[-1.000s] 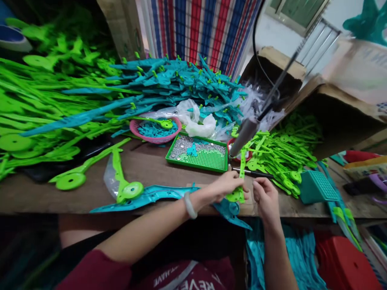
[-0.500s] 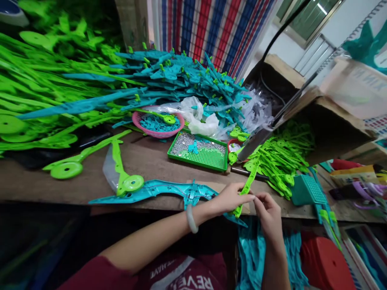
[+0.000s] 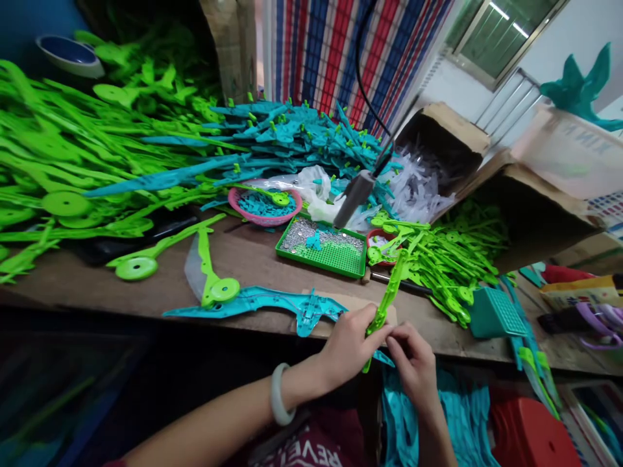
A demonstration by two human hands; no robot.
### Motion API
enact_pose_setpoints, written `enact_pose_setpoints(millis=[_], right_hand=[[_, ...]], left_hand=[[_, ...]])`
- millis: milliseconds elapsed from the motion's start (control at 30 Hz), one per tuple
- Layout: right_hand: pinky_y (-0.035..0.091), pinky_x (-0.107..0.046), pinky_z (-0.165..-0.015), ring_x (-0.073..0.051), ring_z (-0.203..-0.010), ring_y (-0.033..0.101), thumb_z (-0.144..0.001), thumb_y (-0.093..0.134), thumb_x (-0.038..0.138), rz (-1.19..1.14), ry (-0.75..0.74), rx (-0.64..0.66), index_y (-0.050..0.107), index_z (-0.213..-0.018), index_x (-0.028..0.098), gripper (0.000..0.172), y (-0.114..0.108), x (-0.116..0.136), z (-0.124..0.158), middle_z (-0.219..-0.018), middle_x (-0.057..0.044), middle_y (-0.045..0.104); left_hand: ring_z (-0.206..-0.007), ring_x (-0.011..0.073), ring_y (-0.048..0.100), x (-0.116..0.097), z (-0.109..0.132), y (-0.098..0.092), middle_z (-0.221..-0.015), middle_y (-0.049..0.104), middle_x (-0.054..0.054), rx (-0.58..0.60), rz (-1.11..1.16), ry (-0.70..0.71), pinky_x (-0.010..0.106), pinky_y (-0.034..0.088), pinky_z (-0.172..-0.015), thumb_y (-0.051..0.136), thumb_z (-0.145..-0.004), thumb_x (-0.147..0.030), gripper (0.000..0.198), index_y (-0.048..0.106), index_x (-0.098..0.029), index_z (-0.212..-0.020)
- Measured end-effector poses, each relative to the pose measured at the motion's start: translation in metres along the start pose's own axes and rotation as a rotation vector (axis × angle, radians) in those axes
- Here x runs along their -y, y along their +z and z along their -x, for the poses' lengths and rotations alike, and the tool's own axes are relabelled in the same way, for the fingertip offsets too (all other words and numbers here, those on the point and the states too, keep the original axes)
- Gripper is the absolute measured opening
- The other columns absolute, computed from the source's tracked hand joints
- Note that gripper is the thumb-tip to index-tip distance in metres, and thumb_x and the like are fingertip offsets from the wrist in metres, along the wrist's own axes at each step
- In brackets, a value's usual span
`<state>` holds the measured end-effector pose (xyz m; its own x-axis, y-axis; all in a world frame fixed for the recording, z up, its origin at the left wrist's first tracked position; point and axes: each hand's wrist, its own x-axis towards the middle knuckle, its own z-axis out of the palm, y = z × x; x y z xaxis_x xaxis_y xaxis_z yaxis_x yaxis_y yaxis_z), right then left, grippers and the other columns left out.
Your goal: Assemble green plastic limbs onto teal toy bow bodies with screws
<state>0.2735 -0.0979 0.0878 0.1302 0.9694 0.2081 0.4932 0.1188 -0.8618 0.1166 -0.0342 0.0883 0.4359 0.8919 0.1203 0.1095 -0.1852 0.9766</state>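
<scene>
My left hand (image 3: pixel 346 347), with a pale bangle at the wrist, is closed round a bright green plastic arm piece (image 3: pixel 390 285) that stands nearly upright at the bench edge. My right hand (image 3: pixel 416 363) meets it, thumb and fingertips pinched together beside the left thumb; whatever they hold is too small to make out. Beyond my left hand lies a long teal bow-shaped plastic part (image 3: pixel 263 300) on the bench. A green piece with a round disc (image 3: pixel 224 291) rests on its left end. The teal part's right end is partly hidden by my left hand.
A grey electric screwdriver (image 3: pixel 355 198) hangs on a cord over a green tray (image 3: pixel 321 264) of small metal screws. Behind are a pink basket (image 3: pixel 265 219) of teal pieces and heaped teal parts (image 3: pixel 292 136). Green parts pile up left (image 3: pixel 63 149) and right (image 3: pixel 452 253). Red stools (image 3: pixel 533 431) stand below.
The hanging screwdriver has swung left to above the tray. Both hands have come slightly lower and left with the green piece still in the left one. The whole view has shifted a little.
</scene>
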Motion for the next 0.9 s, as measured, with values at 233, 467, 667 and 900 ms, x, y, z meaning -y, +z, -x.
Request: enact_pose_setpoints(millis=[233,467,667,900], right_hand=[[0.038,-0.027,-0.062,-0.014,-0.065,0.046,-0.090,0.065,0.039,0.024,0.053,-0.153,0.067,-0.078,0.019,0.023,-0.006,-0.005,-0.010,-0.070,0.001,0.052],[0.039,-0.028,-0.068,-0.015,-0.075,0.051,-0.092,0.063,0.034,0.067,-0.036,0.065,0.066,-0.080,0.019,0.019,-0.018,0.026,-0.030,-0.078,-0.001,0.056],[0.045,-0.028,-0.080,-0.016,-0.089,0.056,-0.100,0.053,0.028,0.153,-0.170,0.483,0.068,-0.097,0.020,0.017,-0.016,0.053,-0.045,-0.095,-0.004,0.058],[0.036,-0.027,-0.069,-0.015,-0.079,0.049,-0.094,0.059,0.015,0.567,-0.512,0.809,0.070,-0.092,0.018,0.012,-0.017,0.080,-0.050,-0.097,-0.005,0.061]], left_hand=[[-0.061,0.0147,0.061,0.003,-0.001,-0.009,-0.075,0.062,-0.004,0.050,0.375,-0.362,0.025,0.045,-0.056,0.069,-0.081,-0.047,0.033,0.057,-0.021,-0.098],[-0.084,0.0210,0.074,-0.002,0.022,-0.031,-0.105,0.073,0.009,0.277,0.735,-0.538,0.031,0.056,-0.071,0.080,-0.073,-0.045,0.060,0.053,-0.020,-0.120],[-0.060,0.0162,0.069,0.004,0.022,-0.038,-0.081,0.073,0.001,0.303,0.322,-0.403,0.026,0.051,-0.057,0.067,-0.079,-0.047,0.044,0.063,-0.019,-0.113],[-0.056,0.0189,0.069,-0.016,0.022,-0.051,-0.064,0.070,0.000,0.499,-0.053,-0.333,0.025,0.047,-0.053,0.062,-0.078,-0.035,0.022,0.072,-0.018,-0.087]])
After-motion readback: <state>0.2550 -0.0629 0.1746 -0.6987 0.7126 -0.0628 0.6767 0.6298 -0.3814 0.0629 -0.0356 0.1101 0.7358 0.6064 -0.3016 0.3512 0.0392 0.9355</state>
